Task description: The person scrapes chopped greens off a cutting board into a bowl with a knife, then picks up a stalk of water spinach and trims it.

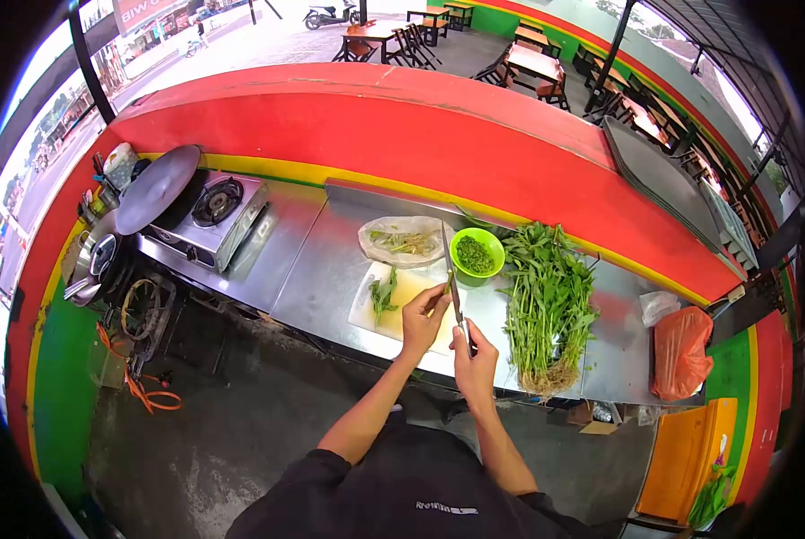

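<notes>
My right hand [476, 359] is closed around the handle of a knife [455, 292], its long blade pointing away from me above the counter. Close beside the blade, my left hand [425, 319] is closed in a pinch, with a thin piece of green stem [448, 287] showing at the fingertips. Under the hands lies a pale cutting board [367, 310] with a few leafy sprigs [384, 296] on it. Beyond the blade stands a bright green bowl [497, 255] holding chopped greens [474, 255]. Left of that, a clear plastic bag [371, 235] holds stem and root scraps.
A large bundle of rooted leafy greens [551, 305] lies at the right on the steel counter [317, 260]. Farther right is an orange plastic bag [681, 355]. A gas stove [214, 211] and a wok lid [158, 190] stand left. A red wall [375, 126] borders the back.
</notes>
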{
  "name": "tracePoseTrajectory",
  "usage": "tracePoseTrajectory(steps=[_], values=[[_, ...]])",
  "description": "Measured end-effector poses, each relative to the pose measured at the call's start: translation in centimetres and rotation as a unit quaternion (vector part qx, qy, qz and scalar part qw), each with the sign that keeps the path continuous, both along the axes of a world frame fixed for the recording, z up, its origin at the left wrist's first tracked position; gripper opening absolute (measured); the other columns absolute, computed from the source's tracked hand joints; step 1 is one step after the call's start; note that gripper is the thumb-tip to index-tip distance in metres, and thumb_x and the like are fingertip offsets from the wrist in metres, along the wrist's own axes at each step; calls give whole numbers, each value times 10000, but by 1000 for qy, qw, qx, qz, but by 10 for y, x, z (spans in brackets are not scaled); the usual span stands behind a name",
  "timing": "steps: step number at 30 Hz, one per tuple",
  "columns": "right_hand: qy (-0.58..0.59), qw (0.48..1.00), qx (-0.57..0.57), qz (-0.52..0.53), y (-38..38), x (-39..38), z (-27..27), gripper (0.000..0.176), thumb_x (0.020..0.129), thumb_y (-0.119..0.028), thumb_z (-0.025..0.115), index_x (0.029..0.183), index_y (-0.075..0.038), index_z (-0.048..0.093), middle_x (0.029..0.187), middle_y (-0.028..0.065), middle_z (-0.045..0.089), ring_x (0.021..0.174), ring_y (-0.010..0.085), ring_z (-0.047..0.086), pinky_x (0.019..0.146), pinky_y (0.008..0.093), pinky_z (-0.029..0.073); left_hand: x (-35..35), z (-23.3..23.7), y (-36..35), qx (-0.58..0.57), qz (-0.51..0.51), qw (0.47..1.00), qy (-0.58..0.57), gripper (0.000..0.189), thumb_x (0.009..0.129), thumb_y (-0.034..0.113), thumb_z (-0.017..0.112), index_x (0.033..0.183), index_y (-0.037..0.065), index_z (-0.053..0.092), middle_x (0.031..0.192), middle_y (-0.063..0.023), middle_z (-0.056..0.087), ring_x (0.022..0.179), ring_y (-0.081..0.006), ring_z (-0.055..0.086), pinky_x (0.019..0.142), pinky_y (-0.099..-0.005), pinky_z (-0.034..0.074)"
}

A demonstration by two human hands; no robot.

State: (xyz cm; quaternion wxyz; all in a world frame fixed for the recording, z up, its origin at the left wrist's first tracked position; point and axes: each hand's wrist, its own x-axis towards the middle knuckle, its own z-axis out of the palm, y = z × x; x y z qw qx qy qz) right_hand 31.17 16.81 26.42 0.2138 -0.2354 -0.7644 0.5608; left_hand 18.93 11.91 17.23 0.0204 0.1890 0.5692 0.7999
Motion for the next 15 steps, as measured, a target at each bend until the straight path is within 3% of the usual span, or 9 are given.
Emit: tracePoseTrajectory(steps=[2, 4, 15], values=[[-14, 1000, 2, 0, 1, 0, 3, 321, 973, -161, 607, 1232, 27, 629, 657, 33, 602, 565, 55, 488, 510, 268, 404, 1, -3, 2, 5, 2, 1000, -5, 296, 930, 89, 687, 1186, -56, 650, 1052, -121, 718, 946, -140, 682, 853, -274, 539], [7, 1000, -14, 0, 0, 0, 3, 375, 982, -219, 601, 1258, 34, 622, 680, -6, 586, 565, 23, 427, 491, 226, 323, 2, -4, 3, 10, 2, 1000, -11, 295, 930, 84, 686, 1186, -57, 649, 1051, -122, 717, 947, -141, 682, 854, -274, 539], [16, 1000, 16, -14, 2, -10, 1, 355, 978, -193, 603, 1219, 68, 622, 604, 40, 534, 546, 72, 433, 482, 293, 352, 7, 6, 3, -9, -20, 1000, -20, 230, 955, 62, 642, 1147, -65, 648, 991, -134, 728, 936, -173, 697, 839, -293, 547]])
